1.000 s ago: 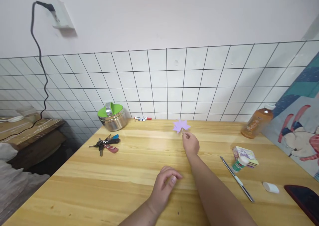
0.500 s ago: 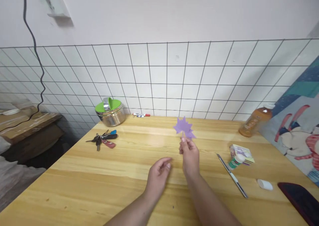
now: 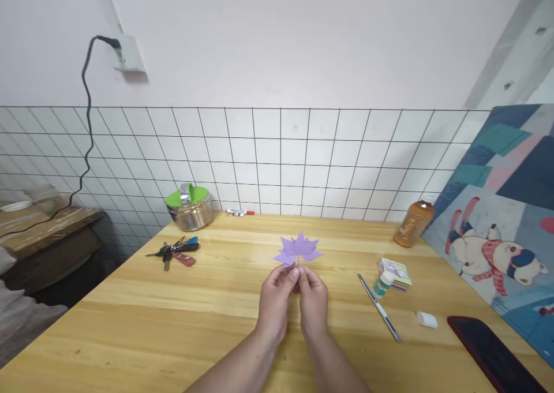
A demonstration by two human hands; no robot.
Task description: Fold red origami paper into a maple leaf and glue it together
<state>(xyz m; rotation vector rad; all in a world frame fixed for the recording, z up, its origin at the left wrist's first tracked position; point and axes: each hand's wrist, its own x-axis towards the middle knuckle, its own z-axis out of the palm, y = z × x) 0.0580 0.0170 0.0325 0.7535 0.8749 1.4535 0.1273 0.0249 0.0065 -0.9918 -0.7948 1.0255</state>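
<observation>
A purple paper maple leaf [image 3: 299, 246] stands up above the wooden table, its points spread toward the wall. My left hand [image 3: 276, 300] pinches the leaf's lower edge near the stem between thumb and fingers. Beside it, my right hand [image 3: 312, 302] is closed on the stem's base, the two thumbs nearly touching. The curled fingers under the thumbs are partly hidden. To the right of my hands lies a utility knife [image 3: 379, 307] with a slim metal body.
On the right are a glue stick [image 3: 383, 284], a stack of paper pads [image 3: 398, 273], a white cap [image 3: 427, 319], a dark phone [image 3: 487, 350] and an orange drink bottle [image 3: 414, 224]. Leftward sit keys [image 3: 177, 250], a green-lidded pot [image 3: 190, 211] and markers [image 3: 239, 212].
My left hand has come up to the leaf and now grips it too. The right hand has brought the leaf left and lower in view, turned more face-on. The camera view has shifted.
</observation>
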